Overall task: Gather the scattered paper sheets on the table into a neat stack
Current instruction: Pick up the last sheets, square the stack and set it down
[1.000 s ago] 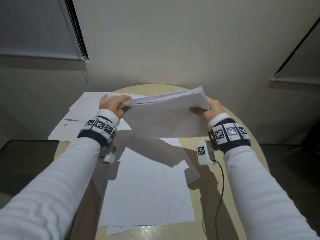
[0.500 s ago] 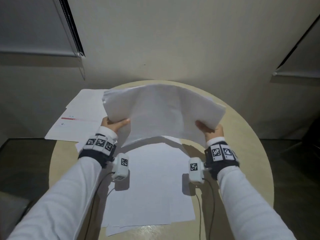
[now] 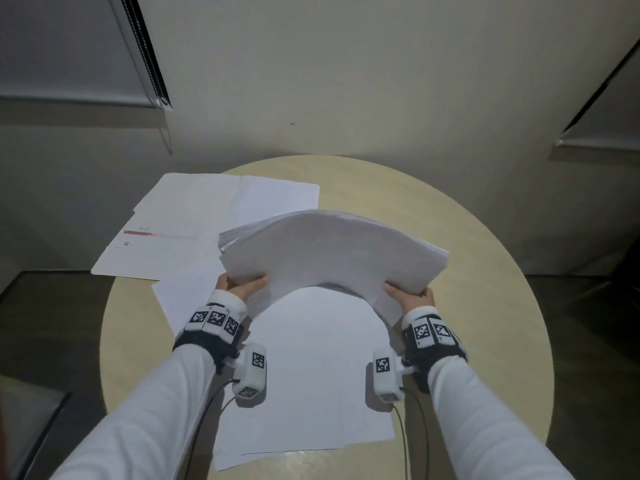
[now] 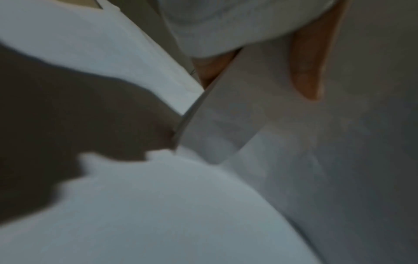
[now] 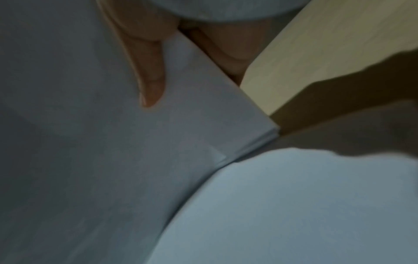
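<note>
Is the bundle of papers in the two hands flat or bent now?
Bent. The paper bundle arches upward in the middle, while the left hand and right hand hold its near corners lower.

wall [image 3: 346, 64]: pale, plain | blinds [image 3: 69, 46]: lowered, left and right | floor [image 3: 588, 323]: dark

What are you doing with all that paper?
Tidying it into one pile. The left hand and the right hand each grip a near corner of a thick bundle of sheets, which bows upward in the middle above the round table. More loose sheets lie flat under the bundle, and others, one with a red stripe, sit at the far left, hanging over the table's edge. Those are not gathered yet.
</note>
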`<state>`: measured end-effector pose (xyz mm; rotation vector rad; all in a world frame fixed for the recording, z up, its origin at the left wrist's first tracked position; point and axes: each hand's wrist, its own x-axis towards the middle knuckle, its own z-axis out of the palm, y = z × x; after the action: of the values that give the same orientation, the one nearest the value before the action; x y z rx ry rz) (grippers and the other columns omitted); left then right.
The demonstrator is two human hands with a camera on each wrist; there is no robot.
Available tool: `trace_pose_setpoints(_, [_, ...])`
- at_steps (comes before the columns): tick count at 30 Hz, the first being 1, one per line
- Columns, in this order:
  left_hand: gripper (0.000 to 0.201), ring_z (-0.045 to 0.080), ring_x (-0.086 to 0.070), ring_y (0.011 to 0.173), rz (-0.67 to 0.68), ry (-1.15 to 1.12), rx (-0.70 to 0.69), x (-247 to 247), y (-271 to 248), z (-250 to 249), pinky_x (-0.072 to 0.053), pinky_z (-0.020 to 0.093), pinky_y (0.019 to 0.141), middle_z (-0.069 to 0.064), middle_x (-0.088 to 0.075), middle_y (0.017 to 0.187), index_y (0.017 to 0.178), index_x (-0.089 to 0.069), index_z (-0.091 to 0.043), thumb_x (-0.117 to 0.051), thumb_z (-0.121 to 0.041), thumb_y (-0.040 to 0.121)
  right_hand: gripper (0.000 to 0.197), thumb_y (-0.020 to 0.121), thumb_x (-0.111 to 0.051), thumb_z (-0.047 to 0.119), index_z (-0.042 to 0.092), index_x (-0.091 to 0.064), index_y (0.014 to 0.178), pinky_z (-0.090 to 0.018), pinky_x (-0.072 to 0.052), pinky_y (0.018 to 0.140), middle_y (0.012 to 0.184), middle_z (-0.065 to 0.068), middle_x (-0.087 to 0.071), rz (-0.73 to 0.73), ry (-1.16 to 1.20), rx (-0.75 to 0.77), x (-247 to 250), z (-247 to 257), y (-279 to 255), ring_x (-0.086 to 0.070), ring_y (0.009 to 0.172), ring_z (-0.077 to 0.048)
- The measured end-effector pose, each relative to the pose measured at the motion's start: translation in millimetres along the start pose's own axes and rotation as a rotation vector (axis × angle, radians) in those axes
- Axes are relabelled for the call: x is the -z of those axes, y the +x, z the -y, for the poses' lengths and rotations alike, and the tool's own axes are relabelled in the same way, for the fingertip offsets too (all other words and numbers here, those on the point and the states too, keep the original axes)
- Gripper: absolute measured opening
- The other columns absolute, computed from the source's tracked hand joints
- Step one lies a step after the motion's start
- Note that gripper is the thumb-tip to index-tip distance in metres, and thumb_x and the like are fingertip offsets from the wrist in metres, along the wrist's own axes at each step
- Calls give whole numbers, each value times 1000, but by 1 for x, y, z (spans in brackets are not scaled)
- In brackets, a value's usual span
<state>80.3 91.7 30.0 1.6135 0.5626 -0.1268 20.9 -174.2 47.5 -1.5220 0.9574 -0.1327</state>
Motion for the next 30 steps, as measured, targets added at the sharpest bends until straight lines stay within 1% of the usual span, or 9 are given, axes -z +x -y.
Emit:
trace_pose_setpoints(8, [33, 21, -57, 91, 100, -37, -125, -5, -2, -21, -51, 25, 82, 12, -67, 89, 112, -58, 15, -63, 7, 81, 42, 79, -70, 6, -2, -58, 119, -27, -42, 85, 119, -19, -62, -29, -107, 171, -4, 24, 13, -59, 110, -33])
trace_pose_setpoints(10, [31, 17, -64, 72, 156, -116, -153, -7, 4, -33, -52, 30, 88, -4, -70, 62, 109, -58, 17, -62, 12, 78, 63, 75, -73, 13, 12, -47, 132, -32, -39, 100, 129, -11, -56, -168, -101, 256, -7, 34, 18, -52, 120, -29])
trace_pose_setpoints(13, [11, -4, -63, 46, 159, -178, -162, -15, 9, -46, -55, 13, 63, -14, -64, 43, 80, -63, 3, -62, 13, 79, 107, 67, -80, 28, 23, -11, 149, -47, -15, 117, 155, -7, -18, -385, -56, 209, -20, 47, 13, -21, 143, -26])
trace_pose_setpoints(15, [16, -7, -60, 41, 138, -195, -174, -22, 2, -56, -52, 9, 55, -14, -62, 41, 74, -61, -4, -63, 10, 80, 122, 64, -82, 38, 21, 4, 150, -49, -13, 117, 157, -9, -8, -324, 8, 77, -34, 49, 4, -16, 144, -26])
trace_pose_setpoints(19, [27, -7, -61, 44, 101, -275, -181, -35, -10, -62, -48, 3, 53, -4, -66, 61, 106, -59, 1, -67, 0, 80, 125, 59, -82, 50, 11, -5, 149, -50, -37, 107, 143, -13, -42, 154, 280, -86, -67, 46, -23, -48, 126, -32])
trace_pose_setpoints(21, [37, 10, -68, 73, 85, -270, -168, -39, -14, -60, -52, 15, 74, 4, -70, 80, 111, -59, -2, -73, -10, 77, 76, 75, -75, 36, 2, -39, 132, -36, -56, 75, 105, -12, -62, 291, 368, -68, -74, 48, -30, -67, 79, -20])
trace_pose_setpoints(23, [41, 19, -61, 91, 81, -267, -148, -40, -22, -56, -50, 20, 80, 6, -65, 91, 112, -60, -2, -74, -16, 76, 59, 78, -72, 37, -2, -52, 118, -26, -45, 52, 73, -9, -55, 253, 203, -26, -76, 55, -30, -54, 42, -16])
trace_pose_setpoints(27, [31, 29, -63, 87, 197, -133, -163, -30, -23, -55, -49, 30, 73, 12, -64, 91, 97, -58, -11, -73, -28, 76, 29, 82, -70, 28, 5, -56, 93, -13, -42, 47, 58, -1, -58, 221, 47, 107, -57, 72, -26, -52, 48, -14])
trace_pose_setpoints(30, [59, 32, -51, 121, 189, -361, -167, -6, -6, -67, -48, 33, 85, 13, -34, 147, 141, -24, -21, -51, -3, 91, 25, 82, -64, -3, -1, -59, 106, -21, -54, 62, 88, -10, -66, 238, 200, 227, -37, 78, -19, -59, 66, -19])
